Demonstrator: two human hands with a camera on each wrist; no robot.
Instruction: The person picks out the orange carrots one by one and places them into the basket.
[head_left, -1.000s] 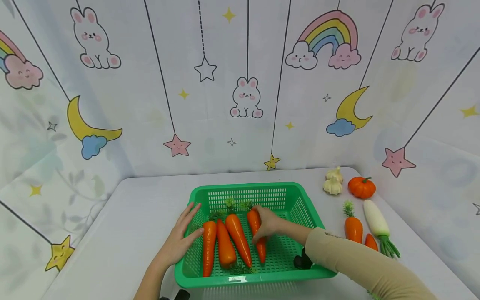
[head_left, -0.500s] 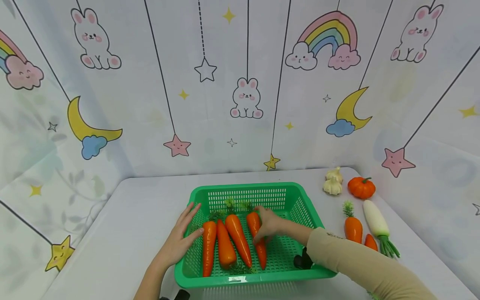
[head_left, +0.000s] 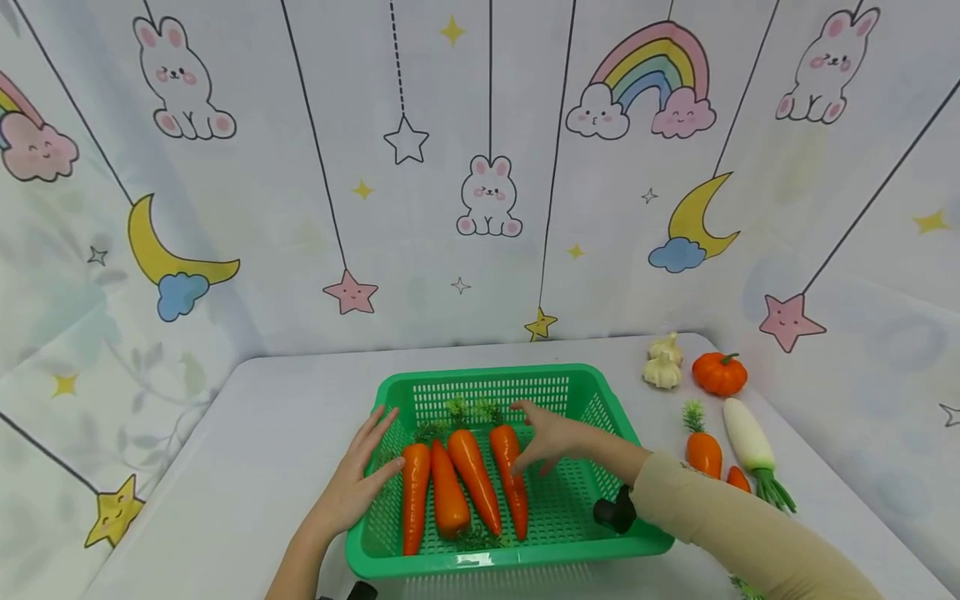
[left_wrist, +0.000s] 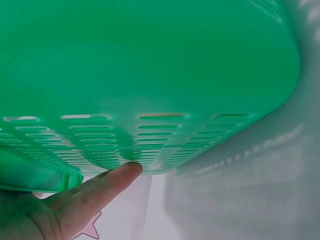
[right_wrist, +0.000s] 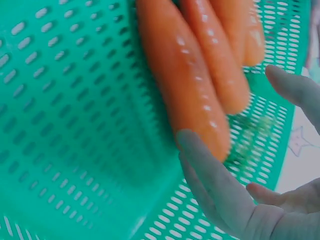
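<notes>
Several orange carrots [head_left: 474, 479] with green tops lie side by side in a green plastic basket [head_left: 465, 565]. My left hand [head_left: 360, 483] rests at the basket's left rim with fingers spread and straight. In the left wrist view, a straight finger [left_wrist: 107, 192] lies along the outside of the slotted wall. Over the basket, my right hand [head_left: 555, 435] holds nothing, its fingers spread beside the rightmost carrot [head_left: 510, 479]. The right wrist view shows a fingertip right at the thick end of that carrot [right_wrist: 182, 75].
On the table's right lie garlic bulbs [head_left: 663, 367], a small pumpkin [head_left: 720, 374], a white radish [head_left: 748, 433] and a carrot [head_left: 703, 452]. Another orange piece [head_left: 738, 478] shows partly beside the right sleeve [head_left: 735, 529]. A patterned curtain [head_left: 420, 250] stands behind the table.
My right hand has let go of the rightmost carrot and drawn back a little to the right, its fingers opening. The carrot has shifted slightly toward the front. My left hand stays at the rim.
</notes>
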